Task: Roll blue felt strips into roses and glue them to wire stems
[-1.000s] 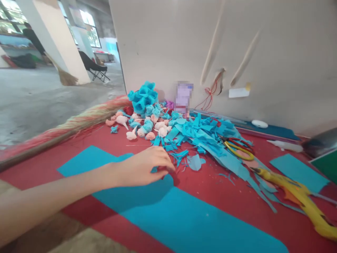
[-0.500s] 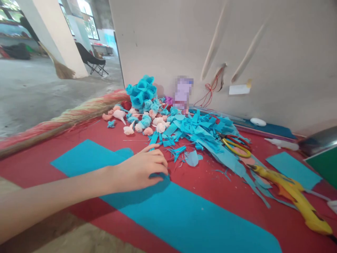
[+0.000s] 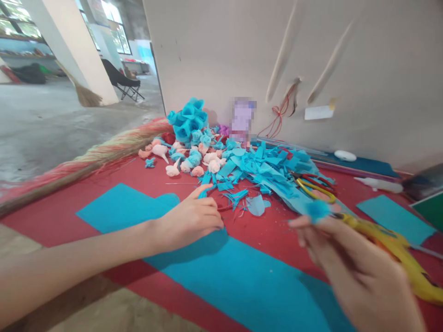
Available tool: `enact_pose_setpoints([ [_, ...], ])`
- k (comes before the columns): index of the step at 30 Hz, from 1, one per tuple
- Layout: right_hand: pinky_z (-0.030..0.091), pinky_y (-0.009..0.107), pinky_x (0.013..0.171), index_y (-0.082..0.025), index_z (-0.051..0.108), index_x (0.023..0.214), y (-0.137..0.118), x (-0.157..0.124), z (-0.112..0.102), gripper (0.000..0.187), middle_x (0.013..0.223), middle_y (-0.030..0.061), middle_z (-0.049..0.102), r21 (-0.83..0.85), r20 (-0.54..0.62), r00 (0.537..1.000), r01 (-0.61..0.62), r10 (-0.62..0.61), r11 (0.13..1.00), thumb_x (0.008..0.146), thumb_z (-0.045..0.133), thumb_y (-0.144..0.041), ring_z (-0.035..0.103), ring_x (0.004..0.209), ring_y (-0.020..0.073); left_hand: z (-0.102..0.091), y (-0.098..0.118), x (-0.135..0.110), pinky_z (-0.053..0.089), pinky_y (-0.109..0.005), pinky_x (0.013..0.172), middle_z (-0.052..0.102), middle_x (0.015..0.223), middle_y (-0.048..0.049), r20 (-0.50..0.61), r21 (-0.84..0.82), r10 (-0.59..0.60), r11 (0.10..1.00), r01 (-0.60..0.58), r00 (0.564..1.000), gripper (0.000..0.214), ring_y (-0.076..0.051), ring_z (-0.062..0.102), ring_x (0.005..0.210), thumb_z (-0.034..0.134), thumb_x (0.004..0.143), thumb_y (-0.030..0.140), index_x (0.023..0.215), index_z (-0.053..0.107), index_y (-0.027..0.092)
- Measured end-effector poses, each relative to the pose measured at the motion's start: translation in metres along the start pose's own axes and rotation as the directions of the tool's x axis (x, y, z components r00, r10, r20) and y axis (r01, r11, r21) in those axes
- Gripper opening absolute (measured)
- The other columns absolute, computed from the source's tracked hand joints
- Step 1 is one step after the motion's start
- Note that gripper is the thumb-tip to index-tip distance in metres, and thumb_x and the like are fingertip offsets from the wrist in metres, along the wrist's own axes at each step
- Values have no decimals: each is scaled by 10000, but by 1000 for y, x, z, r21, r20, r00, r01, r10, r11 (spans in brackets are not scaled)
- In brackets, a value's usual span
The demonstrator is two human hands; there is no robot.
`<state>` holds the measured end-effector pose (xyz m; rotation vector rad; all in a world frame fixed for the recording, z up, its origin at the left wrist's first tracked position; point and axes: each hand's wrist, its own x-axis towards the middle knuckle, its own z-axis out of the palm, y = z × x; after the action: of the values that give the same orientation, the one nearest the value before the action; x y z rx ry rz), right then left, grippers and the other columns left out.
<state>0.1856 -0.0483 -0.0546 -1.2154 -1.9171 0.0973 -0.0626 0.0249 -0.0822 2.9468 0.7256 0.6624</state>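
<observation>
Red mat (image 3: 277, 230): left hand (image 3: 188, 221) presses blue sheet (image 3: 242, 281), right hand (image 3: 356, 272) pinches scrap (image 3: 316, 210).

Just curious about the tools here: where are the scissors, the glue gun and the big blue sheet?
scissors (image 3: 312, 193), head view, yellow handle loop.
glue gun (image 3: 403, 251), head view, yellow body.
blue sheet (image 3: 242, 281), head view, bare middle.

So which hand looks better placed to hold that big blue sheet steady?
Probably the left hand: it already rests on the blue sheet, while the right hand is busy pinching a small blue scrap.
</observation>
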Motion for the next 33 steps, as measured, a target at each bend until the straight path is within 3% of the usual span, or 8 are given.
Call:
enact_pose_setpoints([
  [1,457,129,494,-206,552,844,2,4,6,177,686,-35,571,5,17,999,45,-45,999,933,416,-277,545,553,77,0,0,0,81,-394,1092,680,787,37,-5,8,7,1000,-7,1000,170,-120,570,811,470,887,188,821,626,201],
  [6,496,186,605,-187,587,890,22,7,30,180,812,13,649,-29,71,992,104,-102,994,901,407,-190,631,706,139,-2,4,1,77,-438,1090,676,916,-2,-12,64,13,998,-13,1000,227,-147,556,905,434,898,166,798,636,188],
  [11,495,211,638,-176,590,916,28,5,24,177,825,29,648,-68,59,995,86,-82,994,899,415,-196,628,731,152,-2,8,3,71,-464,1099,680,815,4,38,78,22,997,-25,999,207,-150,564,858,430,894,149,869,633,182],
  [25,482,196,590,-177,589,881,28,10,22,181,787,16,651,-86,30,996,80,-78,993,895,409,-197,626,681,136,-3,14,6,154,-470,1096,674,896,-7,36,-23,-111,994,111,993,146,-159,575,908,480,855,150,946,589,188],
  [28,487,206,598,-181,589,889,29,9,22,176,811,22,653,-85,28,996,82,-79,993,898,415,-205,629,709,146,-7,19,8,288,-447,1048,631,1034,-48,9,-158,-182,971,181,983,316,-172,558,992,422,810,60,1089,507,180],
  [31,487,213,602,-182,587,893,31,8,22,168,811,22,650,-81,24,996,83,-81,993,897,421,-208,627,709,147,-14,22,11,443,-364,936,591,1121,-67,20,-451,-264,859,245,964,478,-181,545,1063,346,723,-12,1144,451,190],
  [33,484,210,593,-183,583,893,32,7,21,163,803,18,647,-78,22,996,83,-81,994,897,422,-207,625,693,142,-20,24,14,460,-338,930,547,1204,-77,35,-566,-287,784,256,957,497,-182,511,1134,316,726,-7,1167,428,193],
])
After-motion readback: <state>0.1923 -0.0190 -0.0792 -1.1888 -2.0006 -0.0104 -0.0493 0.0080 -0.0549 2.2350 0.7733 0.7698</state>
